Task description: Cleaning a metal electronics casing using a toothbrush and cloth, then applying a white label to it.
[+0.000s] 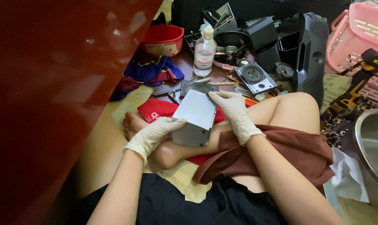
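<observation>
A grey metal box (196,116), like a small casing, rests on my crossed legs. My left hand (153,134), in a pale latex glove, grips its near left side. My right hand (234,112), also gloved, holds its far right edge with the fingers laid over the top corner. A dark flat panel (195,87) sticks out just beyond the box.
A clear plastic bottle (204,53), a red bowl (164,39), speaker parts (255,78), black casings (309,52) and small tools lie on the floor ahead. A pink basket (357,33) and a metal basin (374,141) stand at the right. A dark red panel (51,91) fills the left.
</observation>
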